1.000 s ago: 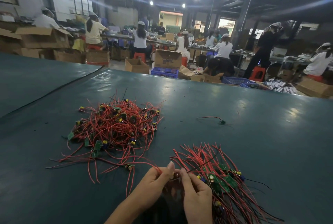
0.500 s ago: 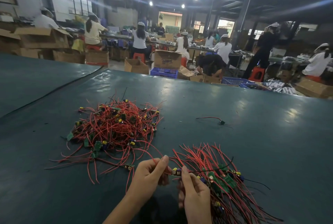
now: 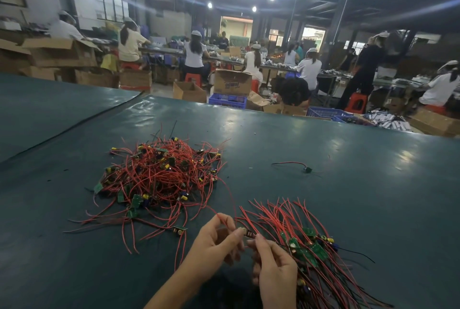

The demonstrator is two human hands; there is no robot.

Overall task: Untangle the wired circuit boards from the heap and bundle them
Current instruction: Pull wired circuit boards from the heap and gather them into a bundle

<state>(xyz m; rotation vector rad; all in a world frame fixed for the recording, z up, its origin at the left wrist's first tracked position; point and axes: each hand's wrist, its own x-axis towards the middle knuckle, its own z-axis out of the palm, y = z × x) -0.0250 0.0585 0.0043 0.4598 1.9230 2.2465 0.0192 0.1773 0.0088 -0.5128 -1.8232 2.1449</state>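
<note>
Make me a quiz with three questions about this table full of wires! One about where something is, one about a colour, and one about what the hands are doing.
1. Where does the lone wired board lie?
A. On the floor
B. Alone on the table
C. In a box

2. What colour are most wires in the heap?
A. Red
B. Blue
C. White

3. What are the left hand and right hand doing?
A. Lying flat
B. Lifting a box
C. Pinching one small board

Answers: 1 B, it sits on bare table, apart from the heap. 2 A, red strands cover the heap. 3 C, both hands pinch it together.
</note>
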